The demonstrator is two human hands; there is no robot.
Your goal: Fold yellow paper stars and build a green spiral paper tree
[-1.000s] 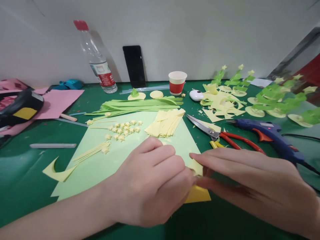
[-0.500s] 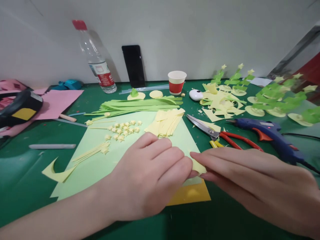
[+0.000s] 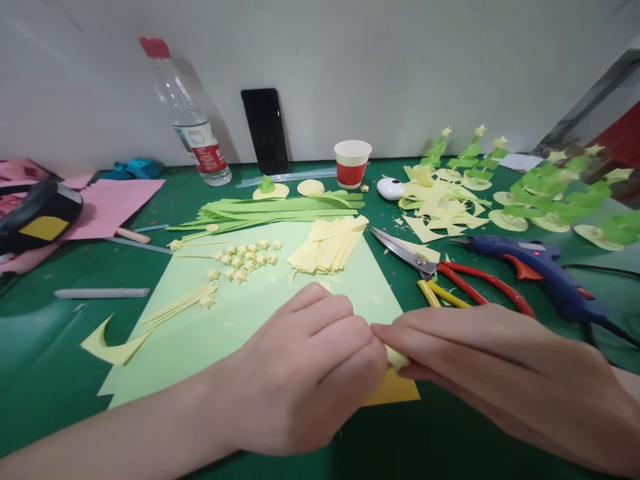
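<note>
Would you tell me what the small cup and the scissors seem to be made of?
The cup looks like matte paper: white rolled rim, printed red band. The scissors appear to have shiny metal blades and glossy red, probably plastic-coated, handles.

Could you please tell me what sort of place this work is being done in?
Most likely a paper-craft worktable: a green table cover strewn with cut pale yellow paper strips, red-handled scissors and a blue hot-glue gun, with both hands pinching yellow paper.
</note>
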